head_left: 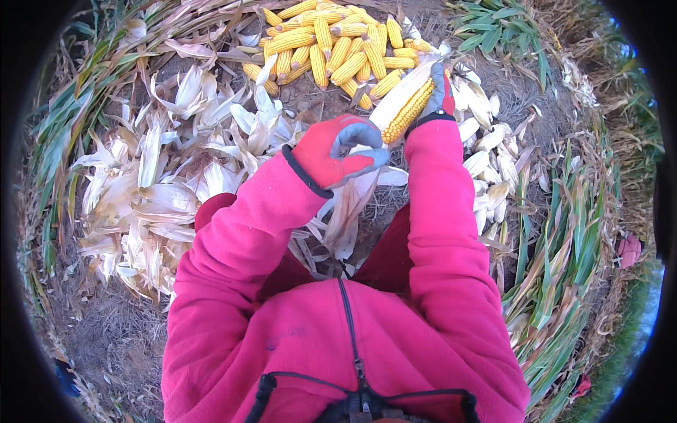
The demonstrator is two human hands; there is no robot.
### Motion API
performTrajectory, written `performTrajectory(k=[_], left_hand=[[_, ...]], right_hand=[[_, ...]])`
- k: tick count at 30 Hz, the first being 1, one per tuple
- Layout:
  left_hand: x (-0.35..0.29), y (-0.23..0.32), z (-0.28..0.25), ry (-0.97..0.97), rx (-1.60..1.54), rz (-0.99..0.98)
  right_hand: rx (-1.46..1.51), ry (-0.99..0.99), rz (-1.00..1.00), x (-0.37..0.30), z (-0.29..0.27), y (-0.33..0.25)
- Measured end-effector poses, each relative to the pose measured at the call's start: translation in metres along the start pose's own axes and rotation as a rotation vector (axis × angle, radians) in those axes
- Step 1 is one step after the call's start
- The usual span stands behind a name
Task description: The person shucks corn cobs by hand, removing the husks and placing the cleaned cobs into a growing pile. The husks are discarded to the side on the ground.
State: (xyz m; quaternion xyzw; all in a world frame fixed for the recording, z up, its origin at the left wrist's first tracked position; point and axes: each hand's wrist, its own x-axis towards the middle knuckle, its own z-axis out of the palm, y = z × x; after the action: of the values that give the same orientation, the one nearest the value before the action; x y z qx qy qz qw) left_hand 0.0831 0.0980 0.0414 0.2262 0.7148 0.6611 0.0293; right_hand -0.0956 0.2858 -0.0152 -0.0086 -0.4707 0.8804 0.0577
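Note:
My right hand (pixel 442 92), in a red and grey glove, grips an ear of corn (pixel 409 111) by its far end. Yellow kernels show along its right side, while pale husk (pixel 399 95) still covers the left. Close to the ear's near tip is my left hand (pixel 338 149), gloved the same way. Its fingers and thumb curl toward each other, their tips almost meeting beside the ear; whatever they pinch is too small to make out. Loose dry husk (pixel 349 211) lies below that hand, between my knees.
Husked yellow ears (pixel 331 49) are heaped on the soil ahead. A wide pile of stripped husks (pixel 151 204) spreads at left. To the right lie several ears in pale husks (pixel 486 155). Green and dry corn stalks (pixel 564 247) border the right side, others (pixel 63 155) the left.

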Motion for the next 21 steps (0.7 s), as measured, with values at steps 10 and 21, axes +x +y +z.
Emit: performTrajectory(k=[10, 21], left_hand=[[0.050, -0.050, 0.017, 0.137, -0.136, 0.150], [0.061, -0.016, -0.007, 0.452, -0.483, 0.027]], right_hand=[[0.136, -0.327, -0.219, -0.104, 0.060, -0.055], [-0.409, -0.514, 0.025, -0.102, 0.031, 0.006]])
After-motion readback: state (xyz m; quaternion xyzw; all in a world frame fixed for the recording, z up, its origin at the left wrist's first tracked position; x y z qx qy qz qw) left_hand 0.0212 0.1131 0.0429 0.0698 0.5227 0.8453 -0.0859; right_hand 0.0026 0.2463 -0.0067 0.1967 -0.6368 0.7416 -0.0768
